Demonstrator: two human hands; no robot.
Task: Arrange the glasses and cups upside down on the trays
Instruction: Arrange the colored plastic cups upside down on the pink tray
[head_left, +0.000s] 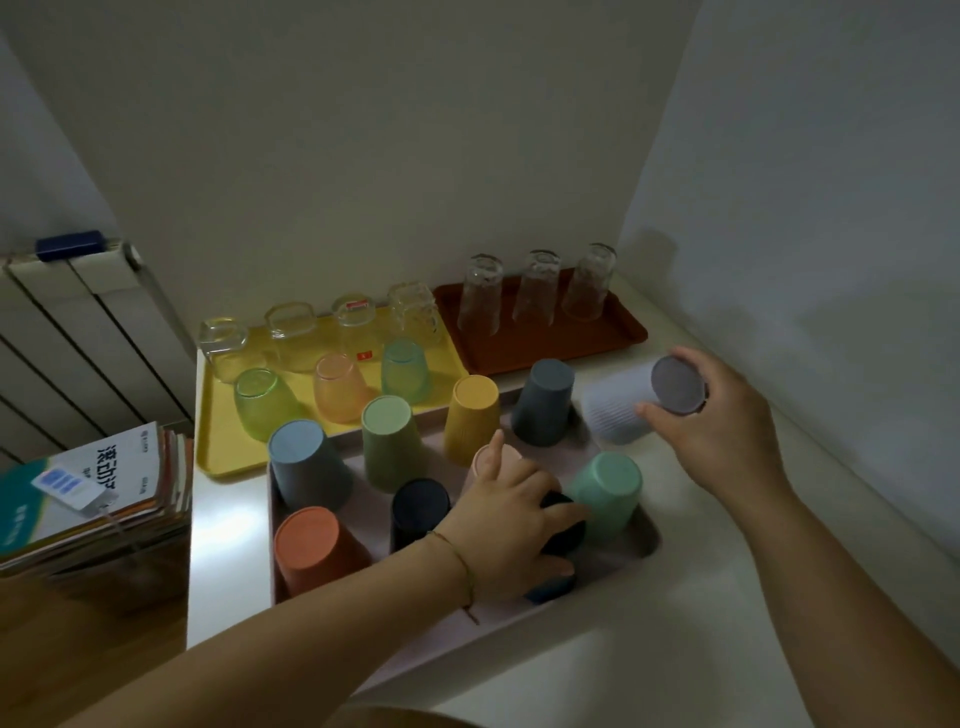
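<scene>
A pink tray (652, 540) near me holds several plastic cups upside down, among them an orange cup (311, 548), a mint cup (605, 493) and a yellow cup (471, 415). My left hand (511, 525) grips a dark blue cup (563, 525) standing on this tray, index finger stretched out. My right hand (722, 421) holds a lavender ribbed cup (623, 408) tilted in the air, base toward me, above the tray's far right corner. A yellow tray (218, 447) carries inverted glasses. Three clear glasses stand inverted on the brown tray (550, 348).
The trays sit on a white counter (727, 597) in a corner, walls close behind and to the right. A stack of books (88, 499) lies to the left on a wooden surface, with a radiator (67, 332) behind it.
</scene>
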